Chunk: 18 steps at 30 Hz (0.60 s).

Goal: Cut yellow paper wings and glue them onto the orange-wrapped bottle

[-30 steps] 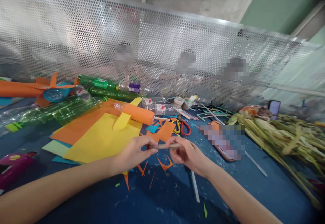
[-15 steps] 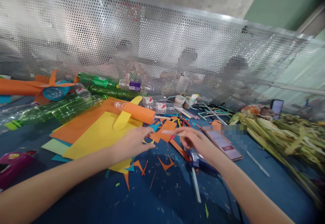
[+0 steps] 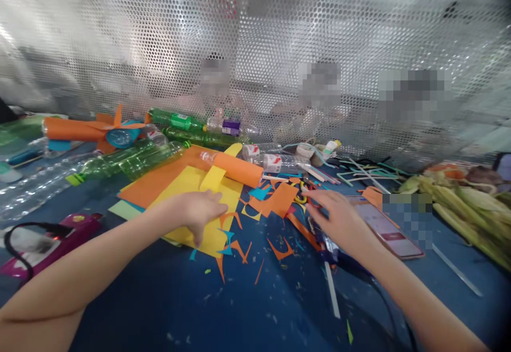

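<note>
Where the left hand (image 3: pixel 198 212) lies flat with loose, empty fingers, a yellow sheet (image 3: pixel 187 195) spreads under it on the blue table (image 3: pixel 159 299), resting partly on an orange sheet (image 3: pixel 159 179). The yellow sheet is plain and matte, its near edge ragged with cut notches beside orange and teal scraps (image 3: pixel 239 248). Its long axis runs from the near scraps away to the far left, toward the green bottles (image 3: pixel 136 160). An orange tube (image 3: pixel 235 168) with a yellow fin lies across its far corner. The right hand (image 3: pixel 339 219) is spread open, palm down, gripping nothing, its fingertips reaching toward the scissors (image 3: pixel 301 195), just beside a phone (image 3: pixel 379 227). A purple tool (image 3: pixel 339 259) is mostly hidden under the right wrist. The scissors are half buried in scraps and blurred. The people behind the mesh screen (image 3: pixel 255 48) are hard to make out.
</note>
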Each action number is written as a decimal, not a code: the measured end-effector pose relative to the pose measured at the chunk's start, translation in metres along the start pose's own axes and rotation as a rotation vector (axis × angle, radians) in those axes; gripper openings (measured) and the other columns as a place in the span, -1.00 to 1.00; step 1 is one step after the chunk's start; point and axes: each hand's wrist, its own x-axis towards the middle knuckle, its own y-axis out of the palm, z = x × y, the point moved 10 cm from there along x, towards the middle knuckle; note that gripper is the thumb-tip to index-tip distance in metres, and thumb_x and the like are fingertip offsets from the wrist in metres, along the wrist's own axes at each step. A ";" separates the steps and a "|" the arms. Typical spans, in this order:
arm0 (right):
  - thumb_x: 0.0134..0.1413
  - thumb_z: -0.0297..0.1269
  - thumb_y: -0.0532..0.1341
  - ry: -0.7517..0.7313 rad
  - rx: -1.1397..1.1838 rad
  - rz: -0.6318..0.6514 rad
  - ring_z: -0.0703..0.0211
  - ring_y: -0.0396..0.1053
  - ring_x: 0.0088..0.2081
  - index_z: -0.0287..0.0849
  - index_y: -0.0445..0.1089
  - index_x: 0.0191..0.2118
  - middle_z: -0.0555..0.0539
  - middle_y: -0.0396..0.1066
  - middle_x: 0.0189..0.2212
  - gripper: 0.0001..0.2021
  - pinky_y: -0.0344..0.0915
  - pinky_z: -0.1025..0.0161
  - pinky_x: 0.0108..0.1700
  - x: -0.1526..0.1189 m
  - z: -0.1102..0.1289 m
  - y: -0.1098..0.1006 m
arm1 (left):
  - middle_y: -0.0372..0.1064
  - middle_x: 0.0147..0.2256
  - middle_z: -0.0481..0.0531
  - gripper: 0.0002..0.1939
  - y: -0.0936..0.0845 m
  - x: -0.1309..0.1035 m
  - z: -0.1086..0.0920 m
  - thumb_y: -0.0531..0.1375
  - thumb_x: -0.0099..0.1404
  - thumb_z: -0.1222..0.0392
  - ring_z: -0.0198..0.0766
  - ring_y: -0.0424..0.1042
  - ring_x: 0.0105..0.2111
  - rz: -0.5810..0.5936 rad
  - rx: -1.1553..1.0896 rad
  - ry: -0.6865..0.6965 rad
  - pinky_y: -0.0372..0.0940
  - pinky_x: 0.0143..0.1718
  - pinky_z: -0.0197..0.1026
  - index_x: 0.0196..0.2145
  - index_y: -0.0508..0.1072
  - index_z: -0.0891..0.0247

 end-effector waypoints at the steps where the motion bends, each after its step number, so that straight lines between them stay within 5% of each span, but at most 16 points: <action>1: 0.14 -0.21 0.08 -0.025 0.093 0.067 0.02 0.33 -0.08 -0.15 0.38 -0.12 -0.15 0.42 -0.16 -0.75 0.23 0.03 -0.01 -0.001 0.021 0.005 | 0.28 -0.09 0.28 -0.30 0.000 0.002 -0.001 0.36 -0.28 0.02 0.16 0.28 -0.15 -0.014 -0.012 -0.002 0.22 -0.28 -0.09 -0.12 0.35 0.27; 5: 0.14 -0.27 0.12 -0.260 0.369 0.346 0.17 0.27 0.00 -0.08 0.30 0.01 -0.07 0.37 -0.05 -0.70 0.20 0.17 0.06 -0.021 0.122 0.031 | 0.30 -0.12 0.22 -0.36 -0.001 0.003 -0.004 0.36 -0.28 0.09 0.12 0.30 -0.15 -0.054 -0.045 0.026 0.21 -0.23 -0.09 -0.16 0.35 0.26; 8: 0.10 -0.18 0.17 -0.337 0.343 0.371 0.13 0.24 0.03 -0.10 0.22 0.09 -0.09 0.31 0.03 -0.58 0.17 0.12 0.07 -0.029 0.166 0.046 | 0.33 -0.17 0.17 -0.43 -0.004 0.001 -0.003 0.34 -0.25 0.09 0.08 0.32 -0.18 -0.105 -0.093 0.036 0.19 -0.23 -0.13 -0.22 0.35 0.25; 13: -0.06 -0.03 0.26 -0.320 0.095 0.253 -0.06 0.26 -0.11 -0.11 0.26 0.04 -0.16 0.34 -0.16 -0.47 0.22 0.01 -0.09 -0.013 0.179 0.056 | 0.35 -0.24 0.10 -0.62 -0.009 -0.008 -0.011 0.23 -0.05 0.09 -0.04 0.35 -0.23 -0.166 -0.160 0.097 0.17 -0.24 -0.21 -0.24 0.35 0.26; 18: 0.10 -0.30 0.15 -0.496 -0.020 0.182 0.04 0.28 -0.12 -0.19 0.38 -0.21 -0.14 0.37 -0.24 -0.85 0.19 0.08 -0.04 -0.013 0.185 0.052 | 0.33 -0.14 0.17 -0.46 -0.006 -0.026 -0.019 0.15 0.07 -0.15 -0.02 0.32 -0.14 -0.142 -0.254 0.147 0.16 -0.17 -0.18 -0.10 0.30 0.28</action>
